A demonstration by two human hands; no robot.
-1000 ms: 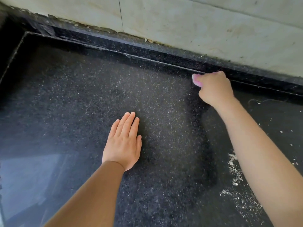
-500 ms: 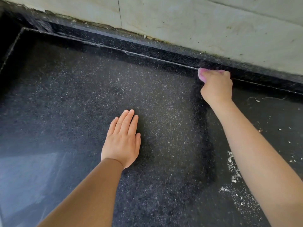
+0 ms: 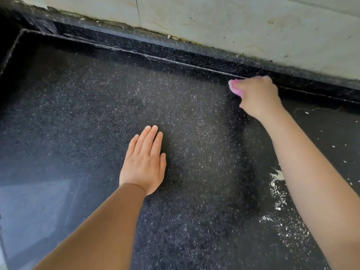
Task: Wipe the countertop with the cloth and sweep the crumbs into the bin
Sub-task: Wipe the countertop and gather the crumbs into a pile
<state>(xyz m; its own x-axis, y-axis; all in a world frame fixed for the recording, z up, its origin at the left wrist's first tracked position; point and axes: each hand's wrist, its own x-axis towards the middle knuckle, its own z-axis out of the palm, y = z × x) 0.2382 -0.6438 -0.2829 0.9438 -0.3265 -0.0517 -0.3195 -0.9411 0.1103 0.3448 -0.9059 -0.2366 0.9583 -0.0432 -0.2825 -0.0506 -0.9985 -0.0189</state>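
2 hands: the left hand (image 3: pixel 143 164) lies flat, fingers straight, on the dark surface (image 3: pixel 78 123). The right hand (image 3: pixel 257 96) grips 1 pink cloth (image 3: pixel 234 88) at the back edge, crumbs (image 3: pixel 280 201) beside its forearm.

Your right hand (image 3: pixel 257 96) is covering nearly all of the pink cloth (image 3: pixel 236 88) — only one blurred corner is poking out past the knuckles, so its full shape is staying hidden, and so is the grip itself. Both forearms are running off the bottom edge. The counter (image 3: pixel 78 114) is being cropped at the left, right and bottom. The crumbs (image 3: pixel 278 193) beside your right forearm are too small to identify — some are disappearing under it.
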